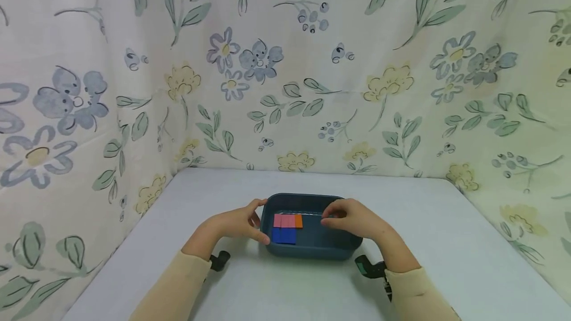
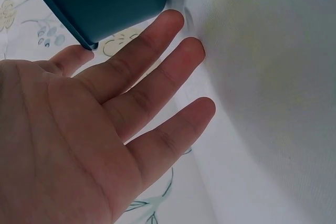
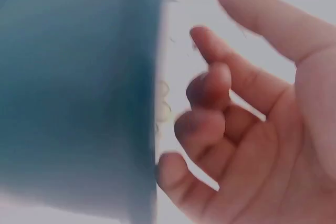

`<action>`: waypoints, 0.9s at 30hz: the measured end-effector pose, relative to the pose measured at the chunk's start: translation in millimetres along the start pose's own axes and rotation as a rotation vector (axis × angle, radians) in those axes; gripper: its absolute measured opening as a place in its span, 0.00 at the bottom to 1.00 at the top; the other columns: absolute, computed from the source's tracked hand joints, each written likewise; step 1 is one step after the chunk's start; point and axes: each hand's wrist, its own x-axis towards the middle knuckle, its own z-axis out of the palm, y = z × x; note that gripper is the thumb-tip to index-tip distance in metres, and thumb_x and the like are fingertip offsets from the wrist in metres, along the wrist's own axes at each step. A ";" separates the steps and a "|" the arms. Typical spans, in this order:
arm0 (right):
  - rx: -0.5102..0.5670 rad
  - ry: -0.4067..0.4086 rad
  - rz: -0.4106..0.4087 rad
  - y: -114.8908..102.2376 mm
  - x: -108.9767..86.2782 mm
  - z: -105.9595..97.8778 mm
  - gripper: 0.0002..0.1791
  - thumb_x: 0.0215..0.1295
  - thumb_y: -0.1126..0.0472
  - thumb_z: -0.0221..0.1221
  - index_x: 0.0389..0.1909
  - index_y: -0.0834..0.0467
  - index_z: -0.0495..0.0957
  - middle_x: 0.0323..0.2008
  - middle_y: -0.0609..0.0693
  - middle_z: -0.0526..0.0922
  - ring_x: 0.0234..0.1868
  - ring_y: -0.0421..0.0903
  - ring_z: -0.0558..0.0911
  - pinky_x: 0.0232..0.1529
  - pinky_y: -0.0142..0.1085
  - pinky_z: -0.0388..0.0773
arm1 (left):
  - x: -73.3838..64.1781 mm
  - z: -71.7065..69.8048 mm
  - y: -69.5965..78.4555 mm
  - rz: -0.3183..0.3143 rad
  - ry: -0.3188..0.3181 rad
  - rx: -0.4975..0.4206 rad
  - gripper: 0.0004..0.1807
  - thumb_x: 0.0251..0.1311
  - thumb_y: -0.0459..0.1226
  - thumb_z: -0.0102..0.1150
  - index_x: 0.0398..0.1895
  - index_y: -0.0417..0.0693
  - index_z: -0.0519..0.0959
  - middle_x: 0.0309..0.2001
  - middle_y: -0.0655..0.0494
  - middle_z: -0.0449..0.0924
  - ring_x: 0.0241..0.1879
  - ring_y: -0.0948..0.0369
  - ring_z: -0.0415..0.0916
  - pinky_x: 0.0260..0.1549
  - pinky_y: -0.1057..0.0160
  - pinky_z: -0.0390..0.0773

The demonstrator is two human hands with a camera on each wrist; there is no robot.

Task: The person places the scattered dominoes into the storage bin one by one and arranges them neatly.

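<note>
A dark blue-green tray (image 1: 308, 251) with raised walls sits on the white table. In its left half lie flat pink pieces (image 1: 284, 220), an orange piece (image 1: 299, 221) beside them, and blue pieces (image 1: 284, 235) along the near side. My left hand (image 1: 241, 222) spans the tray's left end, thumb at the near corner and index finger at the far one; its other fingers extend loosely in the left wrist view. Over the tray's right part hovers my right hand (image 1: 352, 217), thumb and index finger apart, the others loosely bent. Nothing shows between its fingers.
The white table (image 1: 232, 185) reaches back to a floral cloth (image 1: 285, 113) that hangs behind it and along both sides. Dark devices are strapped at the left wrist (image 1: 219, 260) and the right wrist (image 1: 370, 266).
</note>
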 end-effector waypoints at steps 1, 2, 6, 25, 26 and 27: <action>0.048 -0.012 0.003 3.9 -3.9 -5.5 0.12 0.66 0.48 0.66 0.42 0.52 0.84 0.35 0.46 0.81 0.36 0.47 0.77 0.39 0.43 0.76 | 0.0 0.2 -0.5 0.001 0.000 -0.004 0.62 0.46 0.54 0.79 0.79 0.57 0.49 0.49 0.52 0.75 0.48 0.55 0.73 0.50 0.45 0.73; 0.091 -0.023 0.005 7.5 -7.7 -11.1 0.13 0.67 0.49 0.65 0.43 0.53 0.84 0.35 0.48 0.81 0.37 0.48 0.78 0.40 0.44 0.76 | 0.4 0.3 -1.1 0.002 0.001 -0.004 0.62 0.46 0.54 0.79 0.79 0.57 0.49 0.48 0.53 0.74 0.48 0.56 0.73 0.50 0.45 0.73; 0.182 -0.025 0.051 22.5 -22.1 -32.1 0.16 0.67 0.50 0.65 0.46 0.58 0.82 0.36 0.52 0.80 0.41 0.53 0.77 0.43 0.47 0.74 | 0.9 0.9 -3.3 0.006 0.004 -0.004 0.61 0.46 0.54 0.79 0.79 0.57 0.49 0.48 0.54 0.74 0.47 0.56 0.73 0.49 0.46 0.73; 0.372 -0.121 0.249 104.8 -80.3 -79.3 0.26 0.65 0.63 0.64 0.61 0.69 0.70 0.33 0.52 0.72 0.28 0.47 0.71 0.27 0.34 0.65 | 2.2 -0.1 -4.0 0.010 0.002 0.007 0.62 0.46 0.54 0.79 0.80 0.57 0.48 0.49 0.53 0.74 0.48 0.55 0.73 0.50 0.45 0.73; 0.374 -0.121 0.263 107.1 -83.2 -80.4 0.26 0.65 0.64 0.65 0.61 0.69 0.71 0.32 0.52 0.72 0.27 0.46 0.71 0.27 0.33 0.64 | 2.3 -0.2 -3.9 0.011 0.002 0.006 0.62 0.46 0.54 0.79 0.80 0.57 0.48 0.49 0.53 0.74 0.48 0.55 0.73 0.50 0.45 0.73; 0.371 -0.124 0.278 109.2 -86.0 -81.2 0.26 0.64 0.64 0.65 0.60 0.69 0.71 0.31 0.51 0.72 0.27 0.45 0.70 0.27 0.33 0.64 | 2.4 -0.4 -3.7 0.011 0.001 0.005 0.62 0.47 0.54 0.79 0.80 0.57 0.48 0.49 0.53 0.74 0.48 0.55 0.73 0.50 0.45 0.73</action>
